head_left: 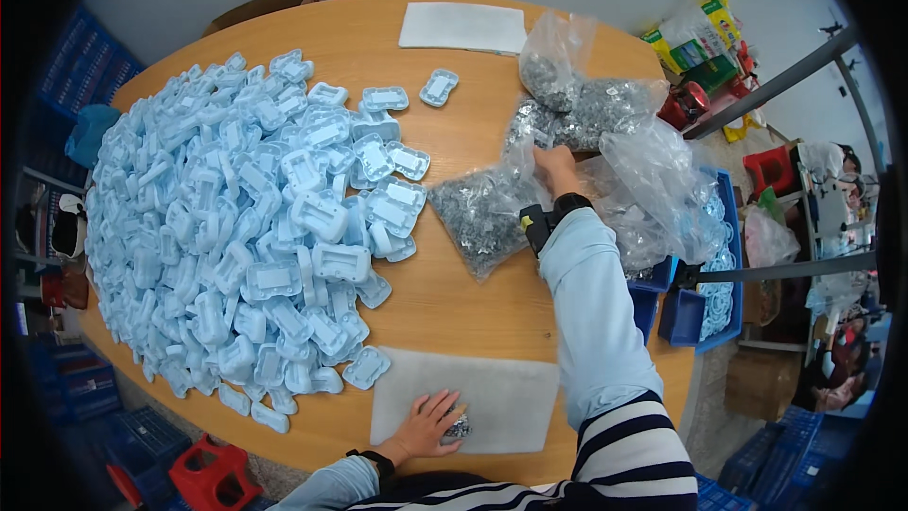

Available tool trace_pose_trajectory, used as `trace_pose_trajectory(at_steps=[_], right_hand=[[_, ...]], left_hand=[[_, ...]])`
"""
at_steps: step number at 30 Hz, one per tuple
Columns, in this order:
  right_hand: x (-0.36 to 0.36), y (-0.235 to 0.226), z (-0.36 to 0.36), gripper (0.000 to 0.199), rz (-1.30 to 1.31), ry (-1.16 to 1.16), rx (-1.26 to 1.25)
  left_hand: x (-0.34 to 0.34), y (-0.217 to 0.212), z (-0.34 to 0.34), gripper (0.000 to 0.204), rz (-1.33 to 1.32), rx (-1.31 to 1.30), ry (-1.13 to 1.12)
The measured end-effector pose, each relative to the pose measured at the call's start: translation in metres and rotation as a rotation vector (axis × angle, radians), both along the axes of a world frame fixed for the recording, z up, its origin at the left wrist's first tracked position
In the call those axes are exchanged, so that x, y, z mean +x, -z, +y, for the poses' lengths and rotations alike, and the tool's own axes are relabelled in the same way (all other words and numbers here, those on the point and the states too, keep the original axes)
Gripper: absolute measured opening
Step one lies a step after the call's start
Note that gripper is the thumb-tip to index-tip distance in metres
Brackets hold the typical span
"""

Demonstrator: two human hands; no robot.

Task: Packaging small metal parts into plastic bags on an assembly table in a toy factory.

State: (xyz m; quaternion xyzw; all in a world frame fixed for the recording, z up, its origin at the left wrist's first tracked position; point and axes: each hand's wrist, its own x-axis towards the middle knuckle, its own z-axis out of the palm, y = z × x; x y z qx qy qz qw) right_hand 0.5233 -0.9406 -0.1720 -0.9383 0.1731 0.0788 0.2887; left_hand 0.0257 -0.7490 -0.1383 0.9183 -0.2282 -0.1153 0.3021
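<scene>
My right hand (558, 168) is closed on the gathered top of a clear plastic bag (478, 222) full of small grey metal parts. That bag lies on the wooden table, right of the heap of light blue plastic shells (255, 227). Near the table's front edge, my left hand (423, 429) rests on a pale grey mat (511, 397) with its fingers stretched out. Beside those fingers, partly covered by them, is a small pile of shiny metal parts (460, 428).
More bags of metal parts (615, 106) crowd the back right. Crumpled clear plastic (662, 180) lies over blue bins (683, 314) at the right edge. A second white mat (462, 26) lies at the far side. Red stools (213, 473) stand on the floor.
</scene>
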Motion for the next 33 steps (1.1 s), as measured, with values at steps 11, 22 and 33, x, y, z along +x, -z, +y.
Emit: trace_pose_trajectory(at_steps=[11,22,33], right_hand=[[0.011,-0.099,0.015,0.006,0.086,-0.308,0.445],[0.019,-0.131,0.011,0.014,-0.193,-0.510,0.550],[0.006,-0.035,-0.077,0.046,0.156,-0.090,0.160]], left_hand=[[-0.004,0.002,0.002,0.059,-0.042,-0.036,-0.025],[-0.006,0.001,0.004,0.061,-0.078,-0.049,-0.039],[-0.007,0.001,0.003,0.061,-0.077,-0.078,-0.036]])
